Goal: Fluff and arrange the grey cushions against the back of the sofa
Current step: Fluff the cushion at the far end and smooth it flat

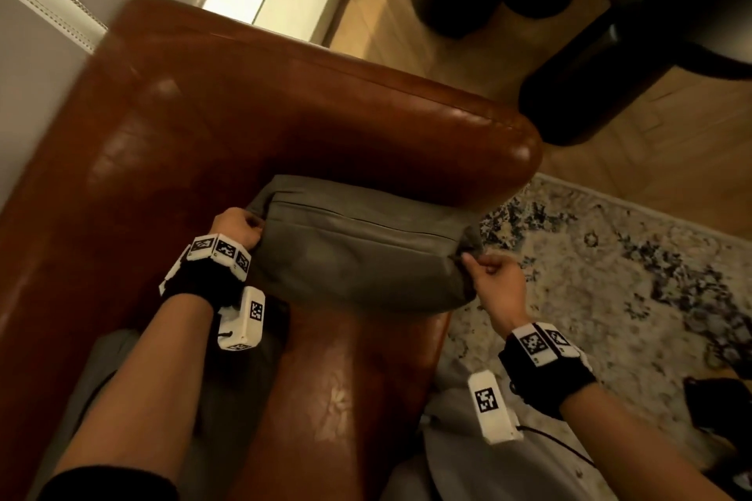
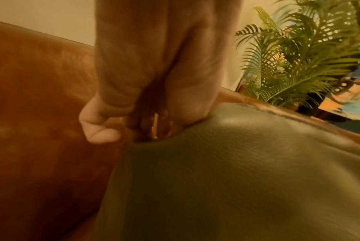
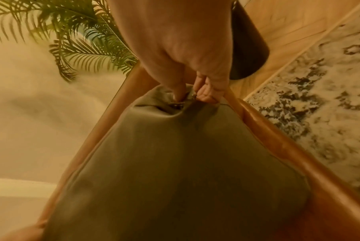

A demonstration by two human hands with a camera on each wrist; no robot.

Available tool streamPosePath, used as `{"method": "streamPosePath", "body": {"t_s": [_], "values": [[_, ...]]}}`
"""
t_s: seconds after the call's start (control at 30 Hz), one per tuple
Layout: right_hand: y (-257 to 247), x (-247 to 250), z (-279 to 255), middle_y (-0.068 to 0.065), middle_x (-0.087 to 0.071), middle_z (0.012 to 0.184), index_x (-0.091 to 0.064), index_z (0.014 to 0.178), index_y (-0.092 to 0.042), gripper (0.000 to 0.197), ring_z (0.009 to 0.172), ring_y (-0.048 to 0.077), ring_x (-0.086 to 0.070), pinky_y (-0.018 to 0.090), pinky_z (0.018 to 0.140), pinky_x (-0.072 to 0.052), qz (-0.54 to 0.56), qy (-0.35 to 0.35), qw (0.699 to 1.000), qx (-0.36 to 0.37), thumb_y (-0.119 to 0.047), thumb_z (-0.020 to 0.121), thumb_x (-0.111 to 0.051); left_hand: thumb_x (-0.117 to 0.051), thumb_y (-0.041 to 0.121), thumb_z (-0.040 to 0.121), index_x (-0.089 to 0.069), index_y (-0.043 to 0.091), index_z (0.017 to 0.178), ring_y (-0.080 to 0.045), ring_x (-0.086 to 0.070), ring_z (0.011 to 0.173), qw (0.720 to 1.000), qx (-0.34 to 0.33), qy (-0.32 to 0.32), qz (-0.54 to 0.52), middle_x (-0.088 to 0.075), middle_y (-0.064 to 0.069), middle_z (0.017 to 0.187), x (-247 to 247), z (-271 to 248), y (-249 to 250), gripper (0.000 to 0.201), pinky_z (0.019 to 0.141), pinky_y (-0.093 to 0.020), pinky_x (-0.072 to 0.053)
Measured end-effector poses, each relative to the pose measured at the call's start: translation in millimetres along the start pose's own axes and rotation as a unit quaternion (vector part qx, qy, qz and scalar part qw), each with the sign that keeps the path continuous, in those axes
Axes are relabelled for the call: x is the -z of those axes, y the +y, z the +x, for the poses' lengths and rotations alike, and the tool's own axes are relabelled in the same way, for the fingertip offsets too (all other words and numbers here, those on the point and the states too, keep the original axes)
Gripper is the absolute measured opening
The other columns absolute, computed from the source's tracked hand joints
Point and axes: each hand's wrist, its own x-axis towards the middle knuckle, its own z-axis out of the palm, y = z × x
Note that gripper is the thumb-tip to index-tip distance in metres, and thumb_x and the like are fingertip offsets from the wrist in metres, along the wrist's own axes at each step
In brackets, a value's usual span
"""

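- Grey cushion (image 1: pixel 358 252) sits on seat of brown leather sofa (image 1: pixel 228 122), in corner by armrest.
- L hand (image 1: pixel 238 230) pinches its left corner; R hand (image 1: pixel 494 277) pinches right corner.
- Hands well apart, cushion between them.
- Patterned rug (image 1: pixel 610 277) beside sofa.

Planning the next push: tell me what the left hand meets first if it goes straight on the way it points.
The left hand, pinching a corner of the grey leather-look cushion, points toward the backrest of the brown leather sofa. That backrest probably comes first; depth is unclear.
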Motion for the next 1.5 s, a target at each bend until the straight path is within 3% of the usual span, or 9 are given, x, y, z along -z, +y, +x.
{"method": "streamPosePath", "body": {"t_s": [0.13, 0.23, 0.37, 0.53, 0.7, 0.83, 1.07, 1.33, 1.5], "values": [[-4, -5, -1, 0.0, -0.06, 0.066, -0.063, 0.099, 0.0, 0.025, 0.074, 0.018, -0.059, 0.031, 0.076, -0.05, -0.015, -0.02, 0.999, -0.034, -0.013, 0.081, -0.072, -0.051, 0.007, 0.088, -0.063, -0.008, 0.106, -0.04, -0.055, 0.11, 0.997, 0.028, 0.034, -0.058, -0.06, -0.026, 0.118, 2, -1, -1, 0.026, 0.092, -0.04, -0.044], [-13, 7, -6, 0.001, -0.064, 0.081, -0.063, 0.099, -0.007, 0.012, 0.086, 0.019, -0.062, 0.031, 0.081, -0.052, 0.072, -0.034, 0.997, -0.021, -0.007, 0.087, -0.063, -0.053, 0.016, 0.091, -0.064, -0.003, 0.112, -0.037, -0.057, 0.112, 0.966, 0.019, 0.182, -0.182, -0.063, -0.025, 0.117, 12, -10, -7, 0.03, 0.096, -0.036, -0.041], [-34, 41, -2, 0.001, -0.061, 0.086, -0.06, 0.102, -0.01, 0.012, 0.071, 0.011, -0.056, 0.016, 0.058, -0.047, 0.071, -0.03, 0.994, 0.074, -0.008, 0.092, -0.054, -0.047, 0.021, 0.094, -0.058, -0.001, 0.115, -0.034, -0.057, 0.108, 0.882, -0.019, 0.362, -0.301, -0.062, -0.023, 0.117, 29, -19, -19, 0.033, 0.089, -0.029, -0.039], [-24, 29, 6, 0.001, -0.06, 0.085, -0.058, 0.093, -0.013, 0.038, 0.079, 0.018, -0.059, 0.036, 0.073, -0.052, -0.084, -0.101, 0.991, 0.018, -0.05, 0.084, -0.06, -0.045, 0.028, 0.095, -0.045, 0.017, 0.108, -0.03, -0.053, 0.115, 0.883, -0.047, 0.263, -0.386, -0.054, -0.013, 0.112, 20, -9, -25, 0.017, 0.096, -0.033, -0.04], [-28, -18, -7, 0.005, -0.051, 0.056, -0.049, 0.052, -0.015, 0.042, 0.062, 0.02, -0.05, 0.035, 0.072, -0.044, -0.105, -0.038, 0.994, -0.019, -0.035, 0.083, -0.067, -0.055, 0.046, 0.087, -0.054, 0.007, 0.125, -0.027, -0.053, 0.12, 0.913, -0.034, 0.243, -0.326, -0.057, -0.014, 0.129, 31, -6, -24, 0.055, 0.103, -0.037, -0.042], [-26, -15, 0, 0.009, -0.063, 0.073, -0.06, 0.067, -0.013, 0.023, 0.079, 0.021, -0.057, 0.036, 0.08, -0.048, -0.053, -0.041, 0.995, -0.067, -0.029, 0.08, -0.072, -0.06, 0.035, 0.086, -0.063, 0.004, 0.116, -0.03, -0.058, 0.113, 0.906, -0.049, 0.296, -0.299, -0.065, -0.018, 0.118, 31, -7, -24, 0.043, 0.1, -0.037, -0.044], [-21, 53, -6, 0.004, -0.061, 0.088, -0.064, 0.093, -0.002, 0.011, 0.073, 0.009, -0.052, 0.022, 0.07, -0.043, 0.185, -0.055, 0.978, -0.08, -0.003, 0.092, -0.052, -0.052, 0.029, 0.092, -0.059, 0.006, 0.12, -0.026, -0.055, 0.117, 0.866, 0.014, 0.375, -0.33, -0.061, -0.015, 0.124, 39, -10, -44, 0.037, 0.099, -0.028, -0.038], [-42, 2, -31, 0.002, -0.064, 0.102, -0.059, 0.098, -0.018, 0.031, 0.092, 0.017, -0.06, 0.041, 0.084, -0.052, 0.069, -0.11, 0.991, -0.034, -0.046, 0.086, -0.059, -0.05, 0.04, 0.091, -0.061, 0.008, 0.12, -0.025, -0.055, 0.117, 0.892, -0.035, 0.315, -0.322, -0.062, -0.013, 0.124, 53, -7, -49, 0.044, 0.097, -0.028, -0.039], [-57, -11, -44, 0.008, -0.066, 0.114, -0.061, 0.105, -0.015, 0.026, 0.102, 0.023, -0.064, 0.043, 0.09, -0.052, 0.193, -0.065, 0.979, 0.004, -0.033, 0.086, -0.063, -0.055, 0.028, 0.09, -0.063, 0.005, 0.116, -0.027, -0.059, 0.111, 0.883, -0.064, 0.371, -0.278, -0.066, -0.017, 0.117, 58, -6, -54, 0.036, 0.096, -0.027, -0.041]]}}
